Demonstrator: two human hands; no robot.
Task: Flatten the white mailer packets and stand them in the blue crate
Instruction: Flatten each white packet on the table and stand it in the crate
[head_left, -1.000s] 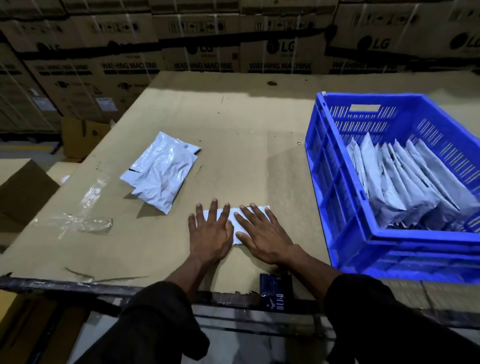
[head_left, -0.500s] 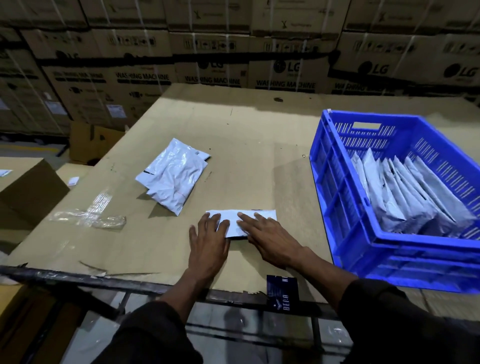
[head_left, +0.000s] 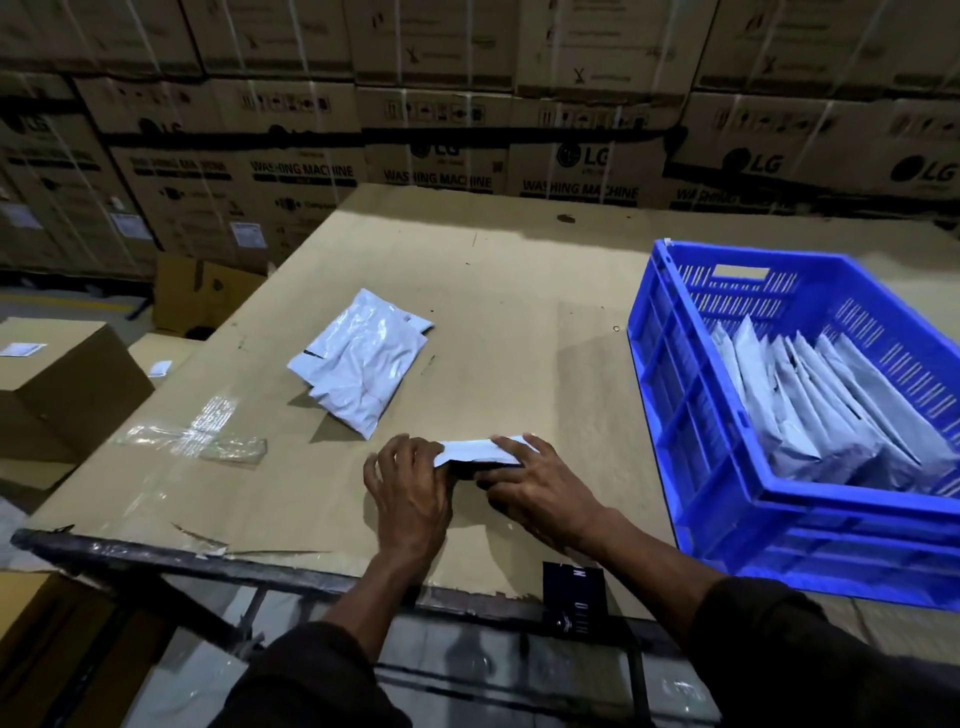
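Head view: both hands lift a flattened packet off the table near the lower centre of the frame.

The left hand (head_left: 408, 493) and right hand (head_left: 540, 486) each curl fingers round one end of the packet (head_left: 475, 451), thumbs seemingly under its near edge; gripping both ends probably keeps the thin mailer flat for carrying. The crate (head_left: 691, 415) sits at right, well apart from the hands, with a row of packets (head_left: 810, 410) leaning on edge inside, so the next one can likely slot in beside them. A loose pile (head_left: 363, 371) waits on the table (head_left: 519, 312) at upper left of the hands. Against the earlier frames, the palms no longer press flat with fingers spread; the fingers now clasp, and the packet's near edge is raised, casting shadow beneath.
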